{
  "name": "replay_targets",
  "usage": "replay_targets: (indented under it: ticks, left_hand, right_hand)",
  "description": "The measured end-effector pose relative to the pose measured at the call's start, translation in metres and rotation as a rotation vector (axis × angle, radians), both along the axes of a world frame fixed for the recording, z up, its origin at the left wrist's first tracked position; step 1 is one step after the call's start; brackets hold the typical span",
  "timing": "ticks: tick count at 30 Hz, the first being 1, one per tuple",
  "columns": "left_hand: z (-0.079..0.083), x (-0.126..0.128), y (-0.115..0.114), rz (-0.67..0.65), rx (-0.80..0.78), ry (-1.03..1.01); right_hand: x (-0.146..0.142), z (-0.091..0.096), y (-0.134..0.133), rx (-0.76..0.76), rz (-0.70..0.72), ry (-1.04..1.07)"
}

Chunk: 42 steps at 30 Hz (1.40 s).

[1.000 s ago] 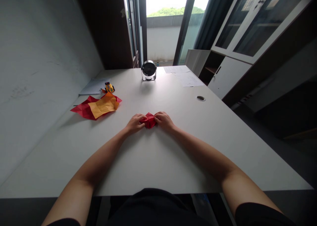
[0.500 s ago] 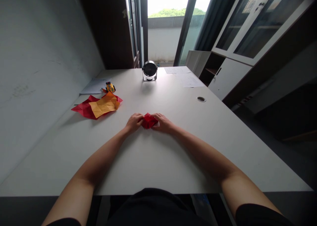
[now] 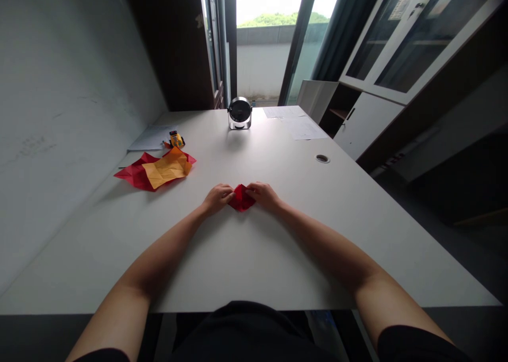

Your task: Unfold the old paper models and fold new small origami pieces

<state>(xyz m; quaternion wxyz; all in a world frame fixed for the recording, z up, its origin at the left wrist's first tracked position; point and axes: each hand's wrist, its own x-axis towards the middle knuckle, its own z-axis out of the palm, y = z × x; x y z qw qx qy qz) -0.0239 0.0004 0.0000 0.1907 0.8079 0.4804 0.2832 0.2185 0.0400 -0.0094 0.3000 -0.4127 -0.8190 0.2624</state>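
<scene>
A small folded piece of red paper (image 3: 242, 199) lies on the white table (image 3: 254, 256), straight in front of me. My left hand (image 3: 218, 198) grips its left edge between thumb and fingers. On the opposite side, my right hand (image 3: 265, 195) pinches the upper right edge of the same paper. The paper's outer edges are partly hidden beneath the fingertips. Its lower end comes to a point that faces me.
To the left, creased sheets of red paper (image 3: 137, 177) lie under a creased orange sheet (image 3: 166, 170). A small yellow toy-like object (image 3: 175, 139) sits behind them. A round black device on a metal stand (image 3: 240, 111), white papers (image 3: 305, 128) and a cable hole (image 3: 322, 159) are farther back.
The red paper has moved slightly toward me and to the right, and now looks flatter, with a pointed lower end. Both hands have shifted their hold, my right hand more onto its upper edge.
</scene>
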Motion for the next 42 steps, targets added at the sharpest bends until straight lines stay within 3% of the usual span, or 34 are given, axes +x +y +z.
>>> replay_targets:
  ticks: [10,19,28,42]
  left_hand:
    - [0.0,0.012,-0.006,0.129,-0.03,-0.007]
    - [-0.005,0.013,-0.001,0.0,0.096,0.22]
    - [-0.002,0.012,-0.003,0.057,0.108,0.225]
    - [0.011,0.014,-0.009,0.012,0.094,0.223]
  right_hand:
    - [-0.004,0.009,-0.004,0.133,-0.116,-0.218]
    - [-0.007,0.005,-0.003,0.226,-0.213,-0.386]
    - [-0.006,0.007,-0.004,0.265,-0.192,-0.405]
    - [0.01,0.0,0.017,0.195,-0.349,-0.364]
